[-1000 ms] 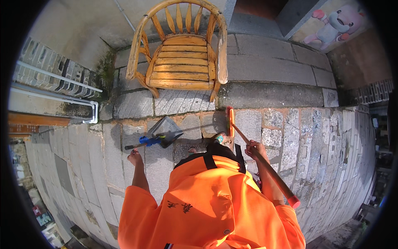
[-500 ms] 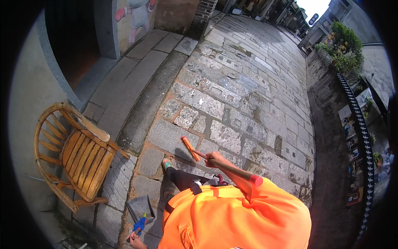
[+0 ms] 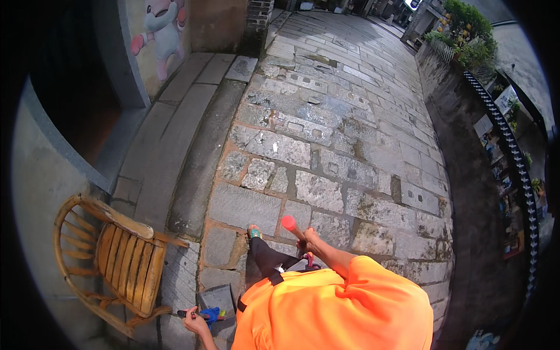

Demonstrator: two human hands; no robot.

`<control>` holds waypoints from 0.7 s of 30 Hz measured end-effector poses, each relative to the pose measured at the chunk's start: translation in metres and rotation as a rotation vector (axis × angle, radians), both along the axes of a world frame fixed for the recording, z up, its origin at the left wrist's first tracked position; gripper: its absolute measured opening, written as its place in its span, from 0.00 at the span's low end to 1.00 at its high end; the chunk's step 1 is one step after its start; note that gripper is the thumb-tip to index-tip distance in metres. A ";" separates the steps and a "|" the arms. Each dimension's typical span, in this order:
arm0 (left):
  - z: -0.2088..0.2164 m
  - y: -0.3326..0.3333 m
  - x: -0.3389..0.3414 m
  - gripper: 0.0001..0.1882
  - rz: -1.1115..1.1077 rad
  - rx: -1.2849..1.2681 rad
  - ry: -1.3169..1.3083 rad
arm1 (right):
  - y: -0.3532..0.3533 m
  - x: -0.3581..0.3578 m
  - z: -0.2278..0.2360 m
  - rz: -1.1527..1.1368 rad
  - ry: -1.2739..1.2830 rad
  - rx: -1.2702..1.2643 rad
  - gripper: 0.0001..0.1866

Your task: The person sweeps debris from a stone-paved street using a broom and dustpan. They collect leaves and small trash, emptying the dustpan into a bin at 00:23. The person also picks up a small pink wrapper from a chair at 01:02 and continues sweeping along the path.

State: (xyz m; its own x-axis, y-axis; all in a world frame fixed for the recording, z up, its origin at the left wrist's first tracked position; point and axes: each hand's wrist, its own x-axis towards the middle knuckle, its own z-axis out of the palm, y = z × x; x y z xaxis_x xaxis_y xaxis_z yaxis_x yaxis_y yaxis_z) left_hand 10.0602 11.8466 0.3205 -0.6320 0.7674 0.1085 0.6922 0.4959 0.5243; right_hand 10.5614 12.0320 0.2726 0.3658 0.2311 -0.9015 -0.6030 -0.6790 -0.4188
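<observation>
Dustpan (image 3: 214,296): grey, at the lower left of the person's legs, just beside the wooden chair (image 3: 129,265); whether it touches the stone paving (image 3: 245,205) cannot be told. Blue wrapping (image 3: 210,315) sits at its handle. Left hand (image 3: 196,322): fingers closed around the dark handle end. Right hand (image 3: 311,240): clamped on a red-capped pole (image 3: 290,224), held in front of the body, cap pointing up toward the viewer; its lower end is hidden.

Chair (image 3: 129,265) is worn wood, dustpan (image 3: 216,296) matt, pole cap (image 3: 289,222) smooth plas. & paving (image 3: 318,189) v. rough stone.
</observation>
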 end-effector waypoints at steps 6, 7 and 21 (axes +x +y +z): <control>0.047 0.126 0.030 0.14 -0.324 0.145 -0.162 | 0.029 0.019 -0.032 -0.111 0.213 -0.088 0.11; 0.060 0.149 0.037 0.14 -0.351 0.171 -0.183 | 0.045 0.010 -0.006 0.038 0.212 -0.102 0.12; 0.141 0.470 0.059 0.16 -0.423 0.507 -0.398 | 0.260 0.024 0.020 -0.248 0.440 0.045 0.04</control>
